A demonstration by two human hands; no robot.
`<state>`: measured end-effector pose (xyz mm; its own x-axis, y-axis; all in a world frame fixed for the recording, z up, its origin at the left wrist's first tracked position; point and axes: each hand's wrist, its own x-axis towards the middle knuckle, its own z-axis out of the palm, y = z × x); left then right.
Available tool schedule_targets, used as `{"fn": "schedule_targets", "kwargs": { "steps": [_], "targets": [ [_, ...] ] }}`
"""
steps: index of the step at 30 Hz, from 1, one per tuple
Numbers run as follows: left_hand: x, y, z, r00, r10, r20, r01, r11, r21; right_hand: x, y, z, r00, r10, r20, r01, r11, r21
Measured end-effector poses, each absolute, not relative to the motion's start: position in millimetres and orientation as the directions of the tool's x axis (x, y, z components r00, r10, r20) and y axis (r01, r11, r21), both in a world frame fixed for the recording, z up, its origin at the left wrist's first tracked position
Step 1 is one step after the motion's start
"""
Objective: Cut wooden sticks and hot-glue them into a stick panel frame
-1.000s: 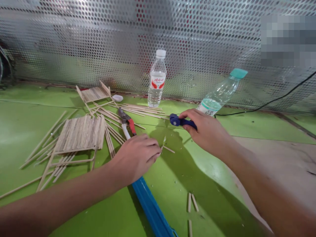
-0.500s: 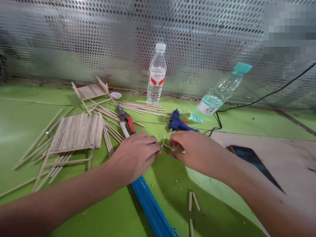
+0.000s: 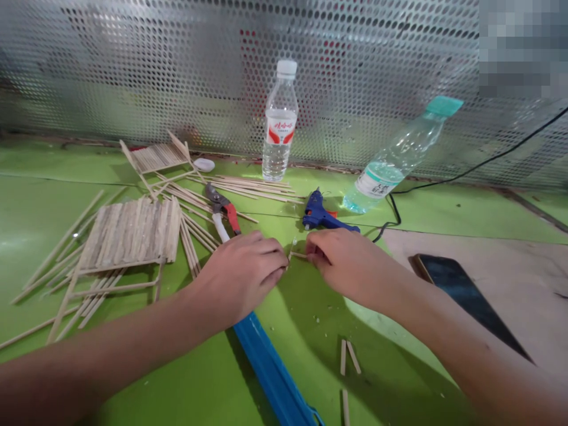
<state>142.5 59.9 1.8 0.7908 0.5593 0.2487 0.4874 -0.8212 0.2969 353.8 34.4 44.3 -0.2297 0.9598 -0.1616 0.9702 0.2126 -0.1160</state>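
Note:
In the middle of the head view my left hand (image 3: 248,273) is closed, its fingertips on the end of a short, thin wooden stick (image 3: 290,258) that is mostly hidden. My right hand (image 3: 346,255) pinches another short wooden stick (image 3: 299,255), whose free end meets the left one at an angle. A clear blob of glue (image 3: 294,241) shows just above where they meet. Behind my right hand lies a blue glue gun (image 3: 326,214). Pruning shears (image 3: 224,210) with one red and one white handle lie beyond my left hand.
Small wooden-stick chairs (image 3: 131,234) and loose sticks (image 3: 248,186) lie at left and behind. A water bottle (image 3: 280,127) stands upright; a greenish bottle (image 3: 386,171) appears tilted. A blue strip (image 3: 275,373), cut sticks (image 3: 343,357) and a phone (image 3: 470,302) lie nearer. Perforated metal (image 3: 177,71) backs the table.
My right thumb and fingers, apart half a second ago, have closed on the short stick, which now lies more level. My left hand keeps its hold. The view has shifted slightly.

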Motion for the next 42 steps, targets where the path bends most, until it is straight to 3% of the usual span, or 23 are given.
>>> {"fn": "schedule_targets", "kwargs": {
  "steps": [4,12,29,42],
  "targets": [
    [142.1,59.5,2.7,0.789,0.562,0.25,0.489,-0.819,0.299,356.9,36.4,43.6,-0.216,0.966,-0.146,0.971,0.196,-0.136],
    [143.0,59.4,2.2,0.789,0.56,0.254,0.489,-0.822,0.293,352.2,40.0,42.1,-0.131,0.99,-0.056,0.99,0.128,-0.061],
    [141.9,59.8,2.4,0.789,0.564,0.243,0.495,-0.818,0.293,356.4,40.1,31.4,-0.284,0.958,-0.048,0.959,0.283,-0.031],
    [142.4,59.2,3.4,0.788,0.562,0.251,0.493,-0.82,0.291,371.8,52.2,26.2,-0.478,0.872,-0.104,0.874,0.484,0.043]
  ]
}}
